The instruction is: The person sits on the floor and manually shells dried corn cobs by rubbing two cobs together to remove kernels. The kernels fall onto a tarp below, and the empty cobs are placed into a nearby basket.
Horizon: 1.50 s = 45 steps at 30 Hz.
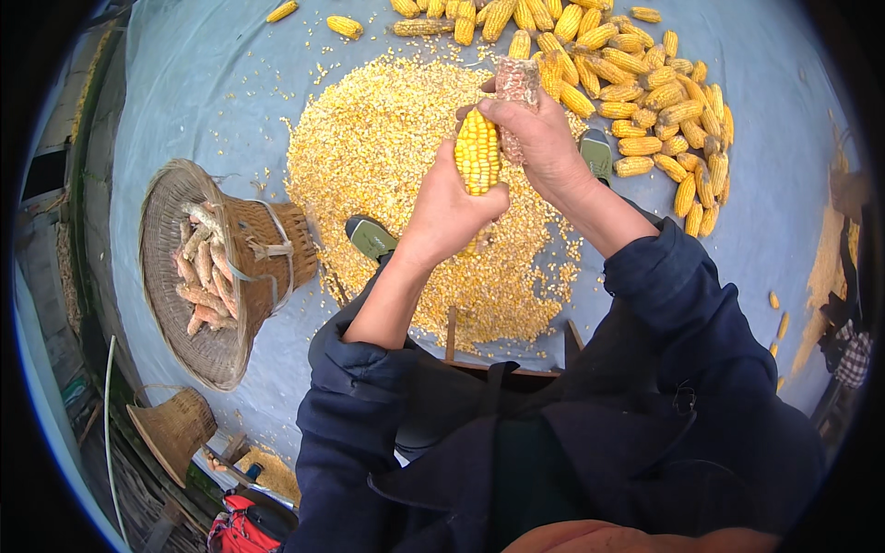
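My left hand [449, 207] grips an ear of corn [477, 153] whose yellow kernels face up, its tip pointing away from me. Against the ear's right side, my right hand [543, 138] holds a bare reddish corn cob [517, 81], roughly upright in the picture. The fingers of the right hand reach over to the ear's tip, and some are hidden behind the cob. Beneath both hands spreads a wide heap of loose corn kernels [366, 145] on a blue sheet [228, 90].
Unshelled ears [650, 97] lie piled at the far right. A woven basket [276, 235] with stripped cobs [207, 269] stands at left, a second basket [176, 425] behind it. My shoes [371, 237] rest beside the kernels. At lower left lies a red bag [242, 529].
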Each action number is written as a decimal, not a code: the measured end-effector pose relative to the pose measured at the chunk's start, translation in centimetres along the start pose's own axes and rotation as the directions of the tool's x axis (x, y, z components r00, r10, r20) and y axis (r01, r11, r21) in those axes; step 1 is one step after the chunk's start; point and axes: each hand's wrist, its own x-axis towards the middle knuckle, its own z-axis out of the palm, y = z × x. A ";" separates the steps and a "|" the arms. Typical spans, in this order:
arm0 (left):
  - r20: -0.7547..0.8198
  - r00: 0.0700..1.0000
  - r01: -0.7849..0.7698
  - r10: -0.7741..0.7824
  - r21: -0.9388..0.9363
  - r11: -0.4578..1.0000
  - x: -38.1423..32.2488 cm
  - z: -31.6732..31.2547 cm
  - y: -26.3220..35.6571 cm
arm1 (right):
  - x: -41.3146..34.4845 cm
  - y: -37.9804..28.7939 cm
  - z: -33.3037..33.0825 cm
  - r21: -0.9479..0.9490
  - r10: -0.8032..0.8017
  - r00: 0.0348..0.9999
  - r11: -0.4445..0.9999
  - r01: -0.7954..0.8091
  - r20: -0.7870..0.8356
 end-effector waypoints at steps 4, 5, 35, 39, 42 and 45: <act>0.123 0.986 0.133 -0.115 -0.144 0.981 -0.4 -1.1 0.9 | -0.1 -1.0 -0.1 -0.035 0.059 0.998 0.998 -0.059 0.013; 0.097 0.992 0.089 -0.078 -0.111 0.990 -0.4 -1.3 0.6 | -0.1 -1.4 -0.2 -0.015 0.082 0.996 0.997 -0.081 0.036; -0.052 0.996 0.088 -0.075 0.752 0.654 -2.1 1.3 -1.4 | -1.1 1.5 0.0 -0.227 0.327 0.945 0.919 -0.322 -0.014; -0.057 0.990 0.130 -0.133 0.747 0.652 -2.2 1.4 -2.8 | -0.8 2.9 -0.2 -0.219 0.384 0.923 0.899 -0.379 -0.021; -0.082 0.989 0.147 -0.122 0.573 0.806 -1.3 0.1 -2.0 | 0.1 1.4 0.2 0.120 0.334 0.938 0.932 -0.343 0.088; -0.011 0.996 0.085 -0.084 0.114 0.990 -0.3 -1.2 -4.3 | 0.7 0.0 -0.3 0.154 0.301 0.949 0.937 -0.313 0.095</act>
